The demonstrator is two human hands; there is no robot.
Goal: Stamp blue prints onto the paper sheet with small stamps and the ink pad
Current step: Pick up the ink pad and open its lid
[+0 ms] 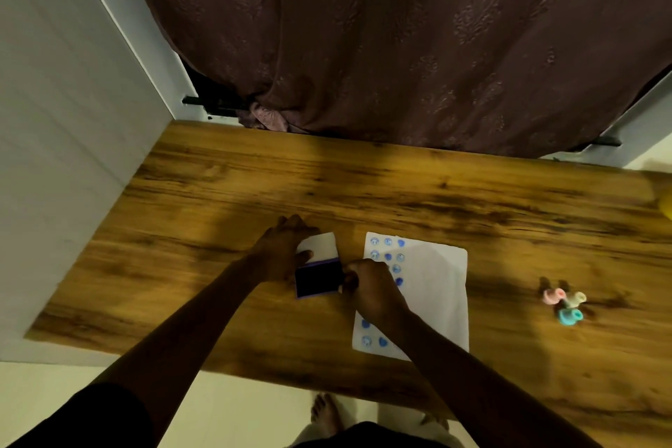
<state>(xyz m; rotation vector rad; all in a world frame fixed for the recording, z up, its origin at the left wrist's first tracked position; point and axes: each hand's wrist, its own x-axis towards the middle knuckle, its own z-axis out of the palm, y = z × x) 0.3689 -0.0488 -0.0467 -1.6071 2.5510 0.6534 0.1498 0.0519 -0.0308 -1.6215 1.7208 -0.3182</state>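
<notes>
An open ink pad (319, 278) with a dark blue inked face lies on the wooden table, its white lid (322, 244) folded back behind it. My left hand (282, 253) grips the lid from the left. My right hand (371, 289) is closed at the pad's right edge; what it holds is hidden by the fingers. The white paper sheet (432, 287) lies just right of the pad, with several blue prints along its left side. My right forearm covers part of the sheet. Three small stamps, pink (552, 295), cream (576, 298) and teal (570, 316), lie at the right.
The wooden table (218, 200) ends at a grey wall on the left. A dark patterned curtain (400, 40) hangs over its far edge. Something yellow (667, 205) shows at the right border. My bare foot (327, 415) is on the pale floor below the near edge.
</notes>
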